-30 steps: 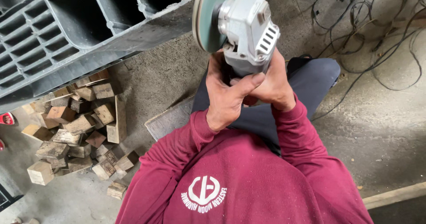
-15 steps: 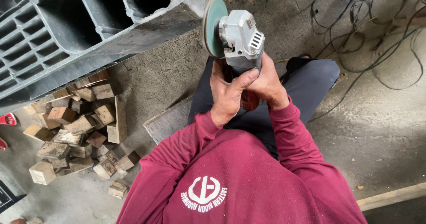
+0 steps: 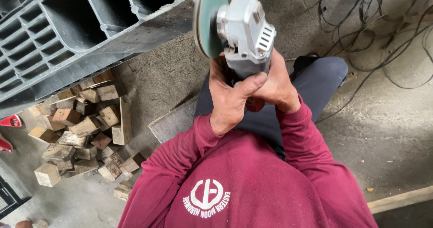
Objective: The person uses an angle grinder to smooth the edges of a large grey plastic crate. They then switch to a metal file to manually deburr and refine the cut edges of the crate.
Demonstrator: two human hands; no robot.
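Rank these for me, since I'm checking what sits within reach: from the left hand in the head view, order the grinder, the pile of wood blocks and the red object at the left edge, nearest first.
1. Grinder: gripped in the left hand, just above it.
2. Pile of wood blocks: on the floor to the left.
3. Red object: at the far left edge, beyond the blocks.

Silver grinder (image 3: pixel 246 31), green disc (image 3: pixel 205 20)

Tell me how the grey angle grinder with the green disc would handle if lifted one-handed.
The grey angle grinder probably feels front-heavy: its bulky metal head sits above both gripping hands. The thin green disc looks rigid but likely chips if knocked.
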